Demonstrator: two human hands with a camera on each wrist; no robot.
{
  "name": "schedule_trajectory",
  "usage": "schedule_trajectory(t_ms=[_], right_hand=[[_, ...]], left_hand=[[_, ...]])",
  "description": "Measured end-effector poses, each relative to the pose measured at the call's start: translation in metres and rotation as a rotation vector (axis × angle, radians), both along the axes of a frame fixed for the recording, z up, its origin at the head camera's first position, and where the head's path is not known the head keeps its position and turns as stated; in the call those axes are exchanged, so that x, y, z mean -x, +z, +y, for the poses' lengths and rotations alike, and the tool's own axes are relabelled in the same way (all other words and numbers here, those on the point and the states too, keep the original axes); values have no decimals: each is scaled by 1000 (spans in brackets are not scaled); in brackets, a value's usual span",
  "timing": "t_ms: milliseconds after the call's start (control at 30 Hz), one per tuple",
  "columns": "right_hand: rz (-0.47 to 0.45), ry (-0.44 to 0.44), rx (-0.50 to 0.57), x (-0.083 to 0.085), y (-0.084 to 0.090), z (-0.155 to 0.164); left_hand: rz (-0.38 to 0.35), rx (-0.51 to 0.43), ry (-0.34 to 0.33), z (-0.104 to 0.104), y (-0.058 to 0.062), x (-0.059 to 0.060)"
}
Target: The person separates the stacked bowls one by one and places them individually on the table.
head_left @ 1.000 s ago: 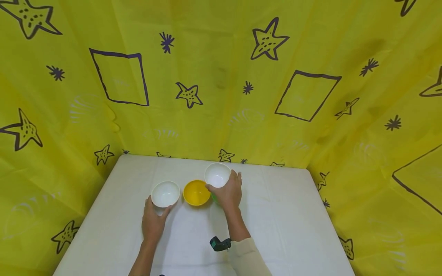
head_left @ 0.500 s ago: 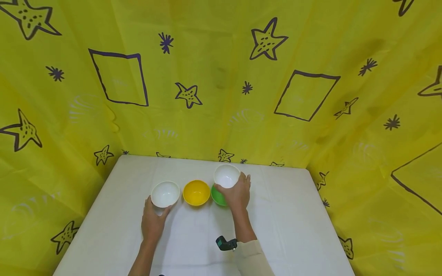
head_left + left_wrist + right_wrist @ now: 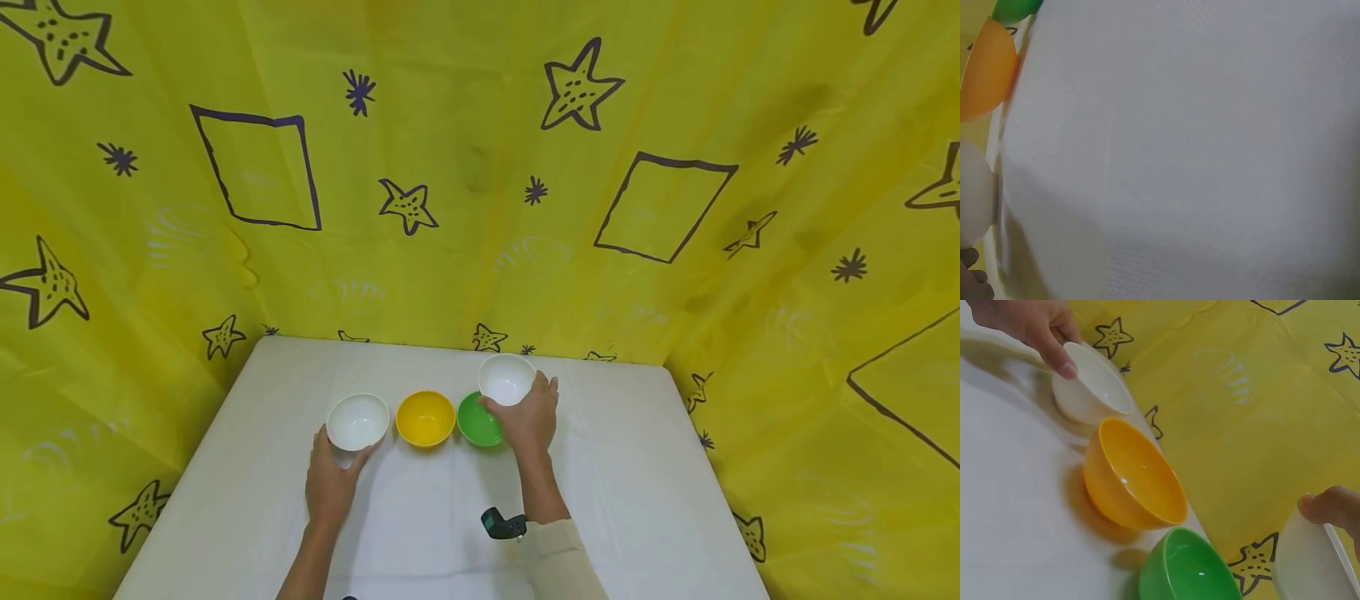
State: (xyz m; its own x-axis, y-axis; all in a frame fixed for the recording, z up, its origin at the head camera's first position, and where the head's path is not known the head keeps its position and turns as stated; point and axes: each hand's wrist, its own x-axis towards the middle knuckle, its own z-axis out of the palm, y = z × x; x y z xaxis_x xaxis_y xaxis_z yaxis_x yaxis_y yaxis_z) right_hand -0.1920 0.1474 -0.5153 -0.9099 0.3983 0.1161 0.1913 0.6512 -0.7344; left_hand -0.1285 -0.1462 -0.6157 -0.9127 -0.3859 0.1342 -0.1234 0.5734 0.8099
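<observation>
Three bowls stand in a row on the white-covered table: a white bowl at the left, a yellow bowl in the middle and a green bowl at the right. My left hand holds the left white bowl between thumb and fingers at its near side. A second white bowl is in my right hand, its rim pinched by the thumb. In the head view it overlaps the green bowl's far right part. The right wrist view shows this white bowl raised beside the green bowl.
The white table ends at a yellow curtain printed with stars, which rises behind and on both sides. A small dark camera sits at my right wrist, near the beige sleeve.
My right hand has moved right with its white bowl, from beside the yellow bowl to over the green bowl's far side, uncovering more of the green bowl. The left hand stays on its bowl.
</observation>
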Motion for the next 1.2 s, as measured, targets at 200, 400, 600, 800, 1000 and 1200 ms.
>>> schedule_trajectory(t_ms=[200, 400, 600, 800, 1000, 1200], right_hand=[[-5, -28, 0, -2, 0, 11], [0, -44, -5, -4, -2, 21], [13, -49, -3, -4, -4, 31], [-5, -61, 0, -6, -9, 40], [-22, -82, 21, -10, -15, 45], [-24, -96, 28, -12, -24, 49]], left_hand=[[6, 0, -7, -2, 1, 0], [-5, -1, -9, -3, 0, -1], [-17, -5, -11, -2, 2, -1], [-22, -9, -14, -2, 2, -1], [-5, -4, -15, -2, 1, -1], [10, -4, -17, -3, 1, -2]])
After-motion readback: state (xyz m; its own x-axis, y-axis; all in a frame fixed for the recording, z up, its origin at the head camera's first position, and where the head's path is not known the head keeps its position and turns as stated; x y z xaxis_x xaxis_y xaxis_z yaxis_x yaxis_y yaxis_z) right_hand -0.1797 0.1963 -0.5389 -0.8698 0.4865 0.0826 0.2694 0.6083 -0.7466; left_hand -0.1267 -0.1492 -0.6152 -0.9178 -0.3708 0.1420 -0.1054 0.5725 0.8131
